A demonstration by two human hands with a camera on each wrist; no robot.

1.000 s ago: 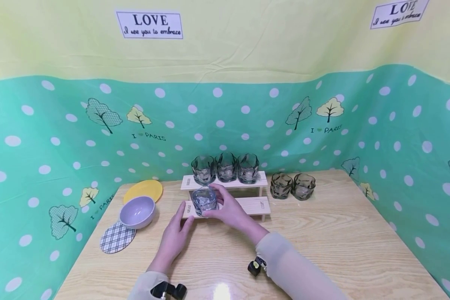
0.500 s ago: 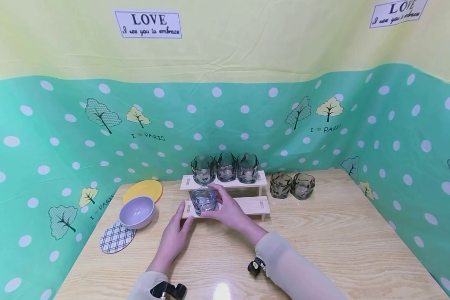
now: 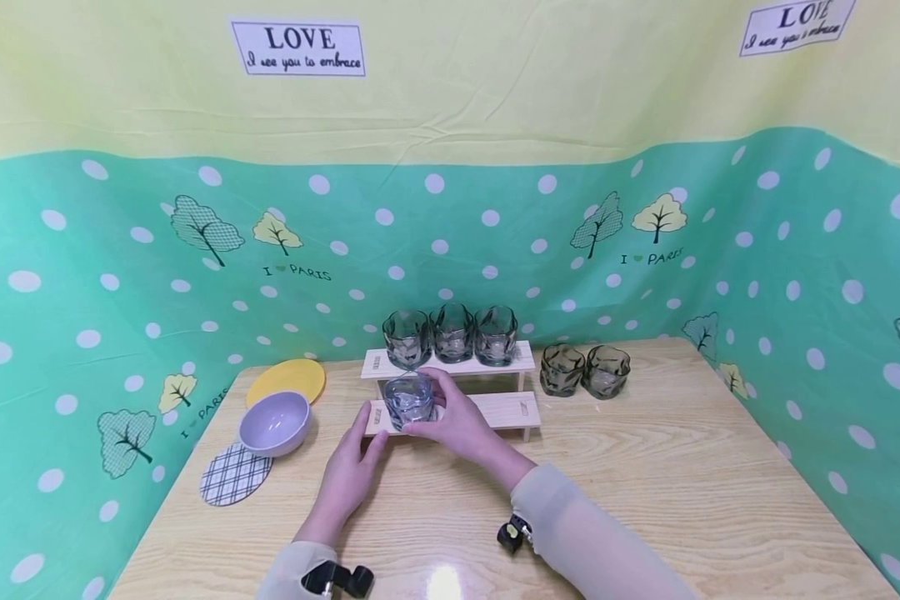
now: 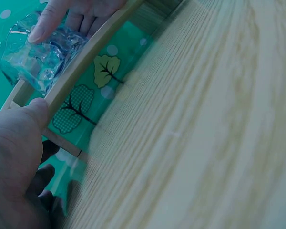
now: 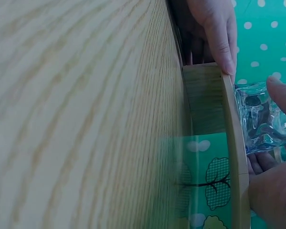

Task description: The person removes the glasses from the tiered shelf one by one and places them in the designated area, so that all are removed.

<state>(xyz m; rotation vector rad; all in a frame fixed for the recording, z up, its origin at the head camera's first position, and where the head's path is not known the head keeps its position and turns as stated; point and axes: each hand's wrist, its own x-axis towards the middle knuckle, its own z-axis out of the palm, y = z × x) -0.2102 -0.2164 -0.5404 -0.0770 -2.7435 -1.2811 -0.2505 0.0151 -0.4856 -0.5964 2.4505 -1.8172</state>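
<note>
In the head view my right hand [image 3: 457, 421] holds a clear, bluish faceted glass [image 3: 408, 402] at the left part of the lower wooden shelf [image 3: 506, 410]. Its thumb lies along the front side of the glass and its fingers reach behind. My left hand [image 3: 351, 467] is at that shelf's left front corner. In the left wrist view its thumb [image 4: 38, 110] touches the shelf edge; the other fingers lie below, loosely bent. The right wrist view shows the glass [image 5: 262, 117] standing upright on the shelf, with the right hand [image 5: 276, 186] around it.
Several smoky glasses stand here: a row with a middle glass [image 3: 452, 335] on the upper wooden shelf [image 3: 523, 357], and two brownish ones [image 3: 607, 373] on the table [image 3: 682, 467]. At left are a lilac bowl [image 3: 273, 423], a yellow plate [image 3: 292, 379] and a checked round mat [image 3: 234, 477].
</note>
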